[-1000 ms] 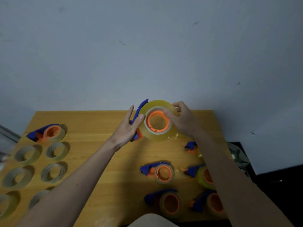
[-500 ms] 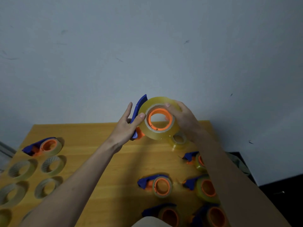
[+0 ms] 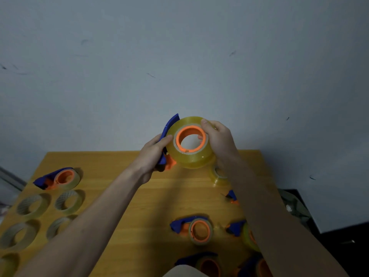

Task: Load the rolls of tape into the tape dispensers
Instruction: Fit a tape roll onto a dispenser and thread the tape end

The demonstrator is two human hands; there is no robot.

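Raised higher, both hands (image 3: pixel 151 154) grip glossy round tape roll (image 3: pixel 189 154).

Two bare hands: left hand (image 3: pixel 150 154), right hand (image 3: pixel 219 140). One wooden table (image 3: pixel 155 196). Seven blue-and-orange tape dispensers in all. One held dispenser (image 3: pixel 169 124), gripped between the hands, with one large yellowish roll (image 3: pixel 191 162) on its orange hub. Six more on the table: one far-left dispenser (image 3: pixel 58 177), one centre dispenser (image 3: pixel 191 229), two right-side dispensers (image 3: pixel 231 196) (image 3: pixel 236 228) partly hidden behind the right forearm, two bottom-edge dispensers (image 3: pixel 199 261) (image 3: pixel 253 266) cut off by the frame. Five loose rolls (image 3: pixel 33 205) (image 3: pixel 68 201) (image 3: pixel 19 235) (image 3: pixel 60 224) (image 3: pixel 8 263) grouped at the left. One small clear roll (image 3: pixel 218 175) beside the right wrist.
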